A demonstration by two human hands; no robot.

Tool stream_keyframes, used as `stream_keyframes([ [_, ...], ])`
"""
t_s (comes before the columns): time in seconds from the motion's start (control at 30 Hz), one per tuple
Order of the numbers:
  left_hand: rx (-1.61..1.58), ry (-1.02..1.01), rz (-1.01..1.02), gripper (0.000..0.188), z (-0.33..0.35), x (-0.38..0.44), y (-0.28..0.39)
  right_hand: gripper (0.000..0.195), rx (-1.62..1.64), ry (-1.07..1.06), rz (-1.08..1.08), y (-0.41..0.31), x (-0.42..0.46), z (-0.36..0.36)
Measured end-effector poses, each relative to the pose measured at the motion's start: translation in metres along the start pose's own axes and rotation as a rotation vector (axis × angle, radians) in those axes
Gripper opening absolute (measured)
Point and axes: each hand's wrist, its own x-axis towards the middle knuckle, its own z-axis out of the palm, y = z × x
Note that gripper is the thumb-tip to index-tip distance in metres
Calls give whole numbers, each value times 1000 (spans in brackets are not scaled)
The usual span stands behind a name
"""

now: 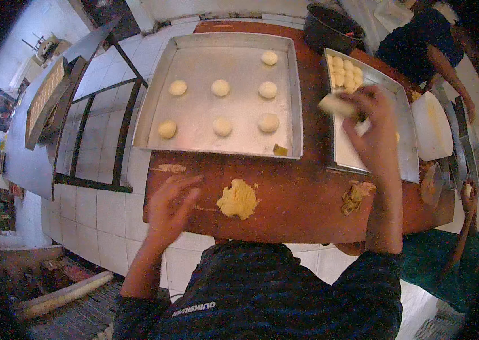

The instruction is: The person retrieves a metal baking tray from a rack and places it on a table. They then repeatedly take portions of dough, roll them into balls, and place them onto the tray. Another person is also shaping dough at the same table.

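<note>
My right hand (371, 123) holds a pale piece of dough (338, 106), blurred, over the left edge of a smaller metal tray (409, 157). Packed dough balls (345, 70) fill that tray's far left corner. My left hand (173, 210) hovers over the table's left part, fingers spread, with nothing in it. Between the hands a flattened yellow mass (238, 199), dough or filling, lies on the brown table (299, 212). Beyond it stands a large metal baking tray (222, 151) with several round dough balls (221, 126) spaced apart and a small greenish-brown piece (280, 150) in its near right corner.
Crumpled yellow-brown scraps (354, 197) lie near my right forearm. A white tub (431, 125) and a dark pot (333, 29) stand at the right and back right. Two other people (422, 46) are at the right. A separate table (31, 165) with a filled tray stands left.
</note>
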Motion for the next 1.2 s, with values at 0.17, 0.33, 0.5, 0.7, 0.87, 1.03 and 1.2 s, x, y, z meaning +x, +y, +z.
stream_keyframes([
  [0.17,-73,-143,120,51,44,-2,62,36,697,-665,210,-96,-48,16],
  [0.33,153,-376,37,39,20,-12,15,27,756,-687,352,-56,-82,91],
  [0.5,-316,18,-235,23,16,-21,10,37,404,-418,-126,-62,-111,172],
  [0.7,-876,-11,-818,38,5,-45,-30,46,416,-445,-236,-61,-146,172],
  [0.87,-532,-85,-503,36,24,-43,-12,47,316,-477,-231,-49,-176,158],
  [1.03,91,-84,100,30,22,-2,4,39,167,-577,-253,-49,-169,130],
  [1.2,-453,-73,-201,26,53,9,-2,20,984,-506,866,-75,-130,85],
])
